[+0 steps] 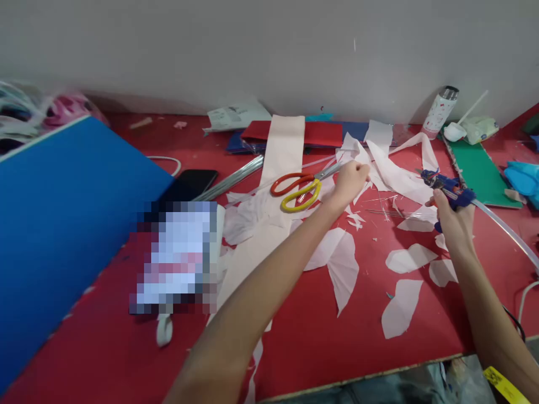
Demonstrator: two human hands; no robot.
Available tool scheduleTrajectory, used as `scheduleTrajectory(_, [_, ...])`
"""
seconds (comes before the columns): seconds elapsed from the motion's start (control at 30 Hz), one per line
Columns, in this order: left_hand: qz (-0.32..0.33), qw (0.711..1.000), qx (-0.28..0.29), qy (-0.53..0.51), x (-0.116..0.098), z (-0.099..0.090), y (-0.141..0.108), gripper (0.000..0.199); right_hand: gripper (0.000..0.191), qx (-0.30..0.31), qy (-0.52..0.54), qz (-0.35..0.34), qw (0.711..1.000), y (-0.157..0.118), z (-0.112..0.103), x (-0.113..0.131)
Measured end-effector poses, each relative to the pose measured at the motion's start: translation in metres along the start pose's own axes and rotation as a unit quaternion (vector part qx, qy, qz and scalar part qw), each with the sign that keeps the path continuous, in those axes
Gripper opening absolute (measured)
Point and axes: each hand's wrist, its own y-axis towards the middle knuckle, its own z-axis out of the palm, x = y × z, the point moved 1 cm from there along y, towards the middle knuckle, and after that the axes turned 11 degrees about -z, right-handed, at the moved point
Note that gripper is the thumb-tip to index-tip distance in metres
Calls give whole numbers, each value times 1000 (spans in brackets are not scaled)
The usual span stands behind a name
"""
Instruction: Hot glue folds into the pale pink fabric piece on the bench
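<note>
My left hand [352, 180] is closed over the pile of thin white pieces, near the blades of the scissors [304, 185]; what its fingers pinch is too small to make out. The scissors have one red and one yellow handle. At the right, my right hand [455, 216] grips a glue gun [448, 188] wrapped in dark blue, its tip pointing left, with a clear glue stick [507, 229] out of its back. Thin wires [393, 213] lie between my hands. Several white petal-shaped pieces [402, 308] are spread on the red table [324, 348].
A blue board [84, 207] stands at the left beside a phone [196, 182] and a blurred-out item [177, 252]. A cream strip [284, 146] crosses red folded material. At the back right are a bottle [440, 112] and a green board [482, 171].
</note>
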Motion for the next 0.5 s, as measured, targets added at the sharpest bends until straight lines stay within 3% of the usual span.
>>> scheduleTrajectory(0.2, [-6, 994, -13, -107, 12, -46, -31, 20, 37, 19, -16, 29, 999, -2, 0, 4])
scheduleTrajectory(0.43, [-11, 975, 60, -212, 35, -63, -76, 9, 34, 47, -28, 41, 998, -6, 0, 13])
scheduleTrajectory(0.5, [16, 977, 85, -194, 46, -68, -88, 7, 34, 50, -23, 42, 998, -7, 1, 12])
